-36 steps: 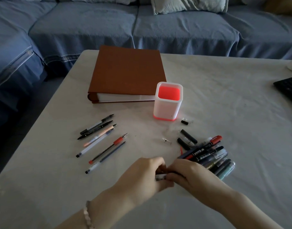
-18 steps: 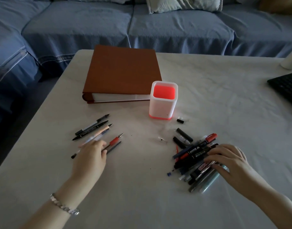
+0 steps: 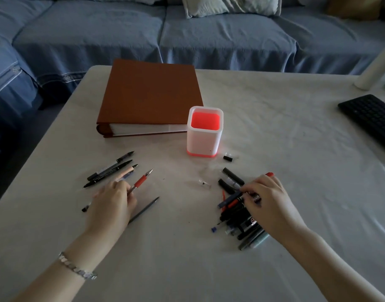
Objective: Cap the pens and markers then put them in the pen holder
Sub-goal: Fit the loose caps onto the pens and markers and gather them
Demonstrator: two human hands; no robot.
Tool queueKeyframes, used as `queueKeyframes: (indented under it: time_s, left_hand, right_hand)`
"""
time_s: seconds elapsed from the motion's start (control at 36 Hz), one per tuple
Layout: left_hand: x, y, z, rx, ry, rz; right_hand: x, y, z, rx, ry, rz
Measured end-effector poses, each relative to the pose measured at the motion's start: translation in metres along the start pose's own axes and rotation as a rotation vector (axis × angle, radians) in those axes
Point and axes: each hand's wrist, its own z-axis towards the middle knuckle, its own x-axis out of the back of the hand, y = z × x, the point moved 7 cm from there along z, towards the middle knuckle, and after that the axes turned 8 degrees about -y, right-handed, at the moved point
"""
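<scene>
the pen holder [image 3: 203,140], white with a glowing red inside, stands upright near the middle of the table [image 3: 285,131], just in front of a brown binder [image 3: 150,94] and beyond both hands, roughly between them. the left hand [image 3: 113,203], a bracelet [image 3: 77,267] on its wrist, lies knuckles up over a spread of uncapped pens; its fingers curl down where the red-grip pen [image 3: 141,182] runs under them, but i cannot tell whether they really hold it. two black pens [image 3: 109,168] lie just beyond that hand and a grey pen [image 3: 143,210] slants out beside it. well apart to the right, the right hand [image 3: 268,201] rests on the pile of pens and markers [image 3: 241,223], fingertips pinching the upper end of a blue pen [image 3: 229,199]. between the pile and the holder lie a black cap [image 3: 227,158] and, nearer the middle, a clear cap [image 3: 203,183]. a dark keyboard [image 3: 370,116] sits at the right edge, and a blue sofa [image 3: 121,35] runs behind the table.
</scene>
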Motion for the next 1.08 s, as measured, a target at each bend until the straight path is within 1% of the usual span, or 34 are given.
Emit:
queueKeyframes:
  time_s: [0.08,0.14,0.22,0.28,0.36,0.39,0.44,0.47,0.53,0.58,0.64,0.72,0.81,0.89,1.03,1.08]
  left_hand:
    - [0.01,0.009,-0.007,-0.001,0.045,-0.153]
    - [0.018,0.016,-0.013,-0.021,0.08,-0.218]
    - [0.023,0.021,-0.02,-0.022,0.07,-0.288]
    - [0.023,0.022,-0.024,-0.035,0.039,-0.322]
    - [0.019,0.024,-0.028,-0.057,0.006,-0.35]
    - [0.016,0.025,-0.028,-0.065,-0.016,-0.36]
    - [0.011,0.028,-0.028,-0.084,-0.053,-0.385]
    - [0.01,0.03,-0.028,-0.094,-0.066,-0.403]
    - [0.009,0.036,-0.029,-0.112,-0.089,-0.465]
    - [0.011,0.043,-0.031,-0.138,-0.098,-0.53]
    - [0.014,0.05,-0.033,-0.176,-0.104,-0.586]
    - [0.016,0.062,-0.037,-0.234,-0.155,-0.647]
    - [0.02,0.072,-0.04,-0.282,-0.192,-0.668]
    - [0.021,0.081,-0.043,-0.305,-0.224,-0.683]
    - [0.024,0.09,-0.047,-0.334,-0.239,-0.656]
    - [0.027,0.095,-0.048,-0.35,-0.246,-0.628]
  right_hand:
    - [-0.016,-0.018,0.017,-0.074,-0.15,-0.093]
    - [-0.027,-0.027,0.026,-0.14,-0.245,-0.207]
    - [-0.042,-0.031,0.032,-0.242,-0.396,-0.367]
    - [-0.047,-0.03,0.033,-0.293,-0.434,-0.383]
    - [-0.051,-0.031,0.033,-0.3,-0.417,-0.363]
    - [-0.053,-0.032,0.033,-0.288,-0.398,-0.336]
    - [-0.052,-0.035,0.033,-0.233,-0.297,-0.233]
    - [-0.048,-0.037,0.032,-0.201,-0.222,-0.145]
    - [-0.038,-0.038,0.029,-0.186,-0.112,0.111]
    - [-0.031,-0.035,0.025,-0.215,-0.105,0.393]
    - [-0.025,-0.036,0.023,-0.184,-0.114,0.563]
    - [-0.009,-0.039,0.018,-0.087,-0.107,0.573]
    - [0.0,-0.041,0.012,-0.035,-0.148,0.621]
    - [0.007,-0.04,0.006,-0.054,-0.158,0.726]
    - [0.018,-0.039,0.001,-0.07,-0.096,0.709]
    - [0.019,-0.041,-0.001,-0.07,-0.104,0.68]
